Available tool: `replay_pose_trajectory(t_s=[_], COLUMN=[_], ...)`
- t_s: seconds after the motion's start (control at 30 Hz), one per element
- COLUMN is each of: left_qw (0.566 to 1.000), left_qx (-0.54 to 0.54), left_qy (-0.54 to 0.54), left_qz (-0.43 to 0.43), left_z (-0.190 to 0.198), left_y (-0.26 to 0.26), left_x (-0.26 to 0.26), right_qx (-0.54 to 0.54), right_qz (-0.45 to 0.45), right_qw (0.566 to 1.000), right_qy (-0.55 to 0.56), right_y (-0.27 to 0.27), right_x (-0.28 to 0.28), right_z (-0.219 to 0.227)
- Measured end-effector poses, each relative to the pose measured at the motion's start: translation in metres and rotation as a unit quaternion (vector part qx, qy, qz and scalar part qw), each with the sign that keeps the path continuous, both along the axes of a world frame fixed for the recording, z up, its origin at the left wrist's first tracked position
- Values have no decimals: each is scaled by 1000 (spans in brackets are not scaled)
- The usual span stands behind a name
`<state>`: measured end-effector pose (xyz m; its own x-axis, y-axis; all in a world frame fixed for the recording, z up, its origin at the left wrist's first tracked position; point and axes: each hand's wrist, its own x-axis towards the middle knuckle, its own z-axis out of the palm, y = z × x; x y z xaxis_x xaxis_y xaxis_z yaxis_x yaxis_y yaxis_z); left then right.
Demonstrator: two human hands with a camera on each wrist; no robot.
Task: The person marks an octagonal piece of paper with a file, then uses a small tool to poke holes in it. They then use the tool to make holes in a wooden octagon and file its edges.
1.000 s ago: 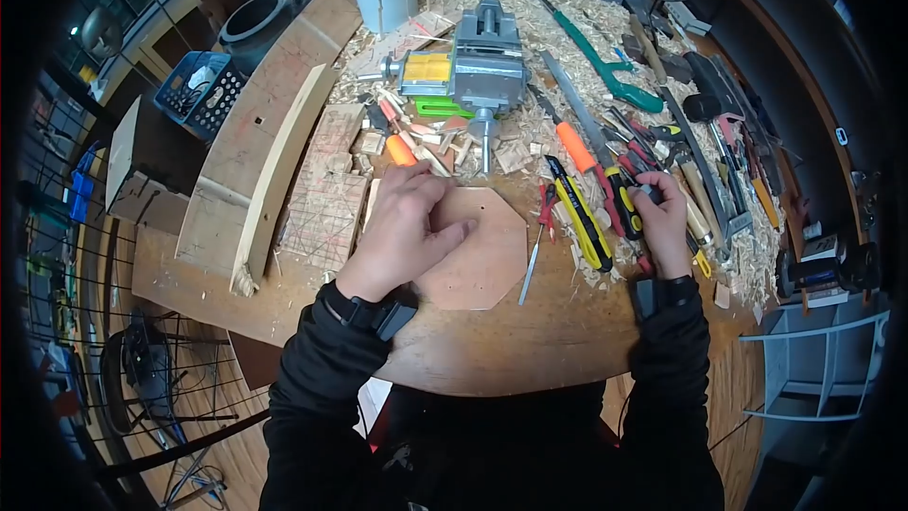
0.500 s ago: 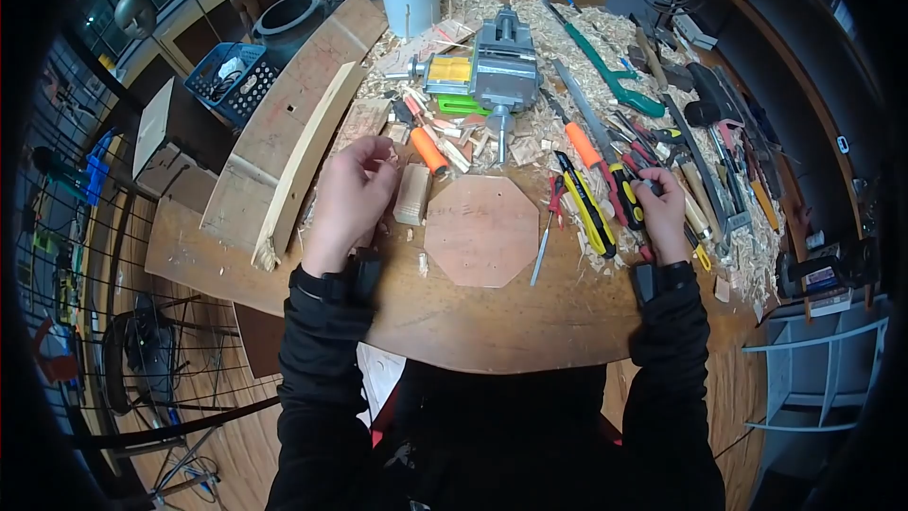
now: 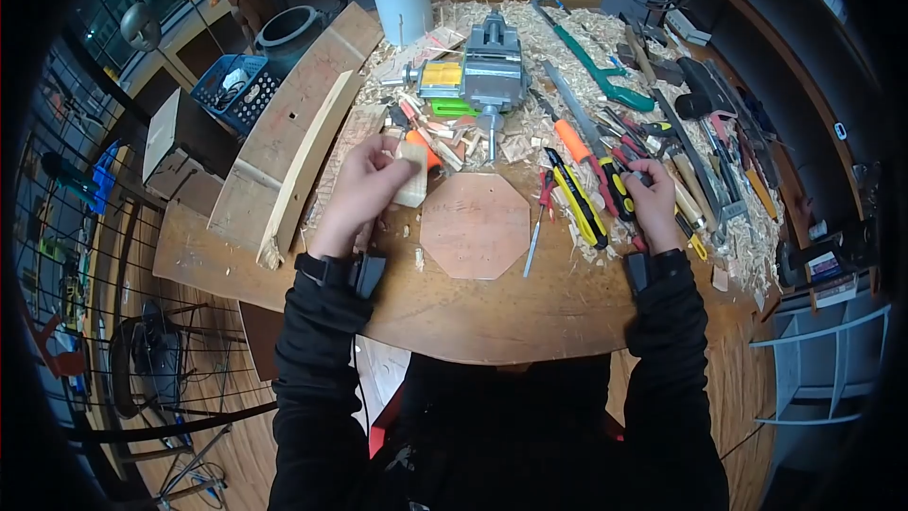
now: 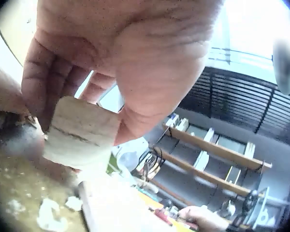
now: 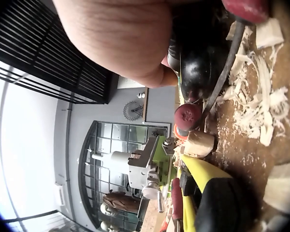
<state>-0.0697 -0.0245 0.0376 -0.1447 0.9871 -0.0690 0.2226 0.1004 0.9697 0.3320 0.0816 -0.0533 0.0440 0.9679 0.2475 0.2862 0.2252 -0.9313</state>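
My left hand (image 3: 357, 191) pinches a small pale wooden block (image 3: 411, 182) above the left part of the table. In the left wrist view the block (image 4: 82, 128) shows a dark grain streak, with fingers behind it and the thumb at its side. To its right an octagonal wooden board (image 3: 476, 232) with pencil marks and small holes lies flat. My right hand (image 3: 653, 206) is low among the hand tools, its thumb and fingers curled at a glossy black rounded object (image 5: 198, 72). The palm hides much of that grip. A yellow utility knife (image 3: 577, 199) lies just left of this hand.
A drill-press vise (image 3: 492, 66) stands behind the board. A slim file (image 3: 532, 248) lies by the board's right edge. A green-handled saw (image 3: 605, 76) and several tools lie among wood shavings at right. Long curved wooden pieces (image 3: 307, 166) stretch along the left side.
My left hand left the octagonal board, went left, and now holds the wooden block up off the table. My right hand stays at the tools. The view has shifted slightly.
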Motion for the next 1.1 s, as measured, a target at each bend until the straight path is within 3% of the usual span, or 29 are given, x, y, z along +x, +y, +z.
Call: replay_pose_trajectory(t_s=[0.07,0.3,0.53,0.6,0.67,0.73,0.77,0.8,0.87,1.0,1.1], left_qw=[998,959,930,892,884,776,798,799,788,770,782], left_qx=[-19,-20,-14,13,18,66,42,38,21,56,56], left_qy=[-48,-279,-368,-450,-467,-579,-578,-577,-609,-620,-601], left_qz=[22,-37,10,-29,-33,-240,-165,-166,-90,-142,-156], left_z=[1,2,-25,-30,-35,-43,-38,-39,-42,-51,-54], left_y=[2,25,35,32,30,30,26,24,24,28,29], left_x=[12,41,39,36,29,21,24,25,26,22,18], right_qx=[-22,-13,-24,-29,-30,-28,-25,-28,-24,-37,-34], right_qz=[4,-7,-1,3,3,5,4,1,-6,-4,0], right_qw=[1000,1000,1000,1000,1000,1000,1000,1000,999,999,999], right_qy=[17,-2,-4,9,-2,-5,-10,-9,-27,5,7], right_y=[-4,-5,-6,-2,-2,0,-1,-2,-2,-2,-2], right_x=[-2,-2,-3,-3,-1,-1,-1,-1,-2,-1,0], right_z=[5,8,9,7,7,7,7,7,9,6,5])
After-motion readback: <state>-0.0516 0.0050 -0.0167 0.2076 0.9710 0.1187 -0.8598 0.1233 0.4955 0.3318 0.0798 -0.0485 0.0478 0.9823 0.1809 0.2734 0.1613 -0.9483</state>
